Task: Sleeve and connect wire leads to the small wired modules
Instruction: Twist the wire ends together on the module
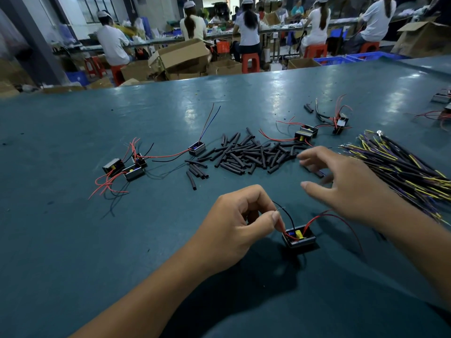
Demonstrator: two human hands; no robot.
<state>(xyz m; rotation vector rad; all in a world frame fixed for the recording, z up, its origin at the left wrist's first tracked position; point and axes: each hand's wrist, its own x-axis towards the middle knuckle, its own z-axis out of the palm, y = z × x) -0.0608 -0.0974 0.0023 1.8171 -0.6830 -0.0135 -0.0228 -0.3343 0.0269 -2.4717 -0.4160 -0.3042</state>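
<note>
My left hand point(234, 223) pinched a lead of the module point(299, 236) before me; my right hand point(341, 181), fingers spread, reached, seemingly, toward the sleeves point(246, 152). No sleeve fitted yet; several modules waited.
</note>
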